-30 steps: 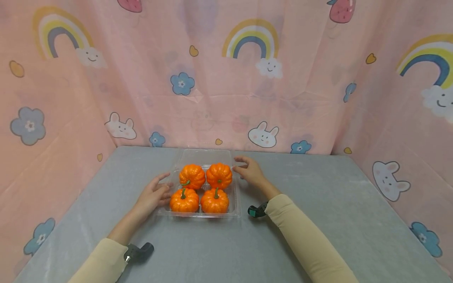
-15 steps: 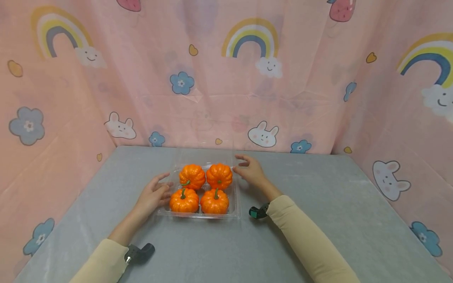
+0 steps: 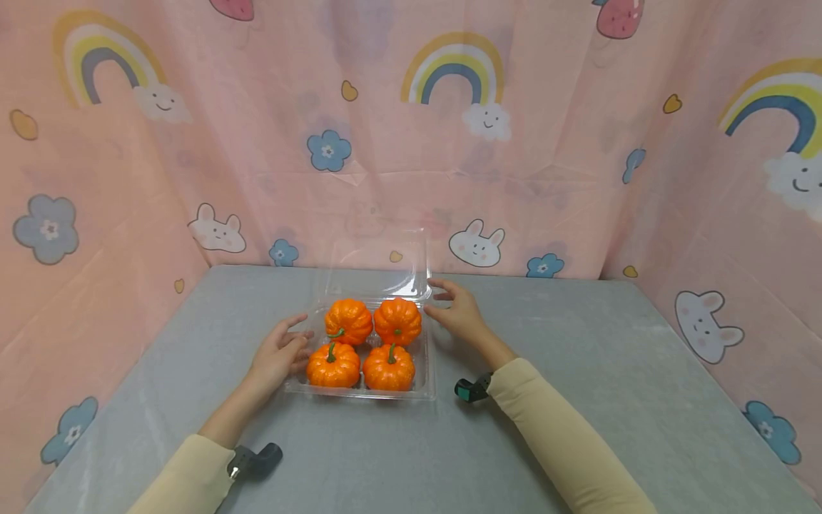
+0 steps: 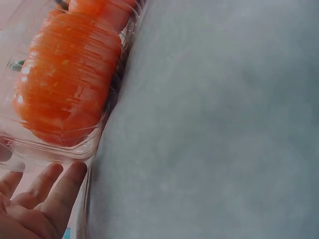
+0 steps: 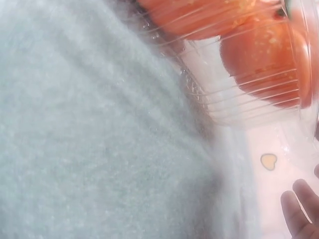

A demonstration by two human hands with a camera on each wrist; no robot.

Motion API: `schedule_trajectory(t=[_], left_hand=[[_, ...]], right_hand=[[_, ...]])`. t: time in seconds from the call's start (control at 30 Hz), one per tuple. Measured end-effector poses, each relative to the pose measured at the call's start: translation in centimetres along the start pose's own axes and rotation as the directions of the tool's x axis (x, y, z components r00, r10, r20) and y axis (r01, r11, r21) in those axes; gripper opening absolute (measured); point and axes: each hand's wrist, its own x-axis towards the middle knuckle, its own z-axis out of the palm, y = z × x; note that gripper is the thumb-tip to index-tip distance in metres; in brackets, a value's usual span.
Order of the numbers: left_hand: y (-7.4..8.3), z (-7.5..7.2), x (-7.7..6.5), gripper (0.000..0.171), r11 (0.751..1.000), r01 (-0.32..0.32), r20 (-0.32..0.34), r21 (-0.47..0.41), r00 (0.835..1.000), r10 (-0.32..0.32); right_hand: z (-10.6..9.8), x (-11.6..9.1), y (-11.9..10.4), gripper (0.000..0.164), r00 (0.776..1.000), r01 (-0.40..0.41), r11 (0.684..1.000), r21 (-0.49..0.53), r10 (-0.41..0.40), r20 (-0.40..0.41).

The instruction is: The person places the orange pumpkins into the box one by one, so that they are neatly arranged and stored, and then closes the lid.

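Observation:
A clear plastic clamshell box (image 3: 359, 392) sits on the grey table with several small orange pumpkins with green stems inside, among them a front left pumpkin (image 3: 333, 367) and a back right pumpkin (image 3: 397, 321). Its transparent lid (image 3: 379, 265) stands raised behind them, hinged at the far side. My left hand (image 3: 276, 355) lies along the left wall, fingers loosely spread; in the left wrist view its fingertips (image 4: 75, 172) are right at the box corner. My right hand (image 3: 457, 313) is at the back right corner, index finger and thumb beside the lid's lower right edge.
The grey table (image 3: 565, 400) stretches around the box on every side. A pink patterned curtain (image 3: 552, 143) encloses the back and both sides. Black wrist devices (image 3: 257, 460) are worn at both sleeve cuffs.
The lid has swung up from lying low behind the box to standing more upright. My right hand has shifted slightly at the back right corner; the left hand and pumpkins stay almost still.

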Motion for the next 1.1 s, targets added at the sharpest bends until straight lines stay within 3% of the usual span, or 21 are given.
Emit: schedule_trajectory(t=[0.27,0.8,1.1], left_hand=[[-0.2,0.2,0.2,0.05,1.0,0.005,-0.004,0.014,1.0,-0.005],[0.2,0.5,0.2,0.049,0.999,0.047,-0.044,0.023,0.998,-0.046],[0.2,0.7,0.1,0.049,0.998,0.052,-0.057,0.027,0.997,-0.05]], right_hand=[[-0.2,-0.4,-0.2,0.048,0.999,0.038,0.999,0.028,-0.038,-0.014],[-0.4,-1.3,-1.3,0.064,0.993,0.111,0.993,0.049,-0.109,-0.05],[-0.6,-2.4,-1.8,0.064,0.987,0.152,0.988,0.039,-0.15,-0.05]])
